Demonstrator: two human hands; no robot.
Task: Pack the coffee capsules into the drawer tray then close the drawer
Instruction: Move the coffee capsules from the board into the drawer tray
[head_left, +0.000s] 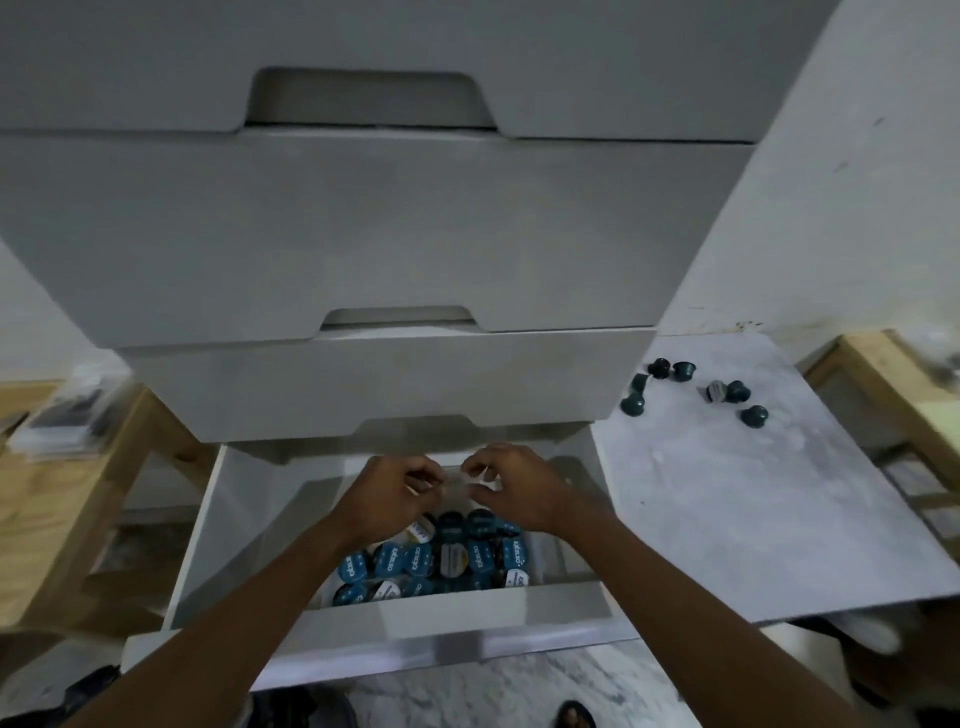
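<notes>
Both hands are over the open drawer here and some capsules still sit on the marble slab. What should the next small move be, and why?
Probably the right hand should reach to the loose capsules on the marble slab. Several are still unpacked, while the open drawer already holds rows of capsules. Whether either hand holds a capsule is unclear.

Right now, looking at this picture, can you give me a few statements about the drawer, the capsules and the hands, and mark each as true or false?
1. The bottom drawer is open. True.
2. Capsules in the drawer lie in several rows. True.
3. The grey table on the right has no capsules on it. False: several loose capsules lie near its far edge.
4. The left hand and right hand are both over the drawer. True.
5. The upper drawers are pulled out. False: they look closed.
</notes>
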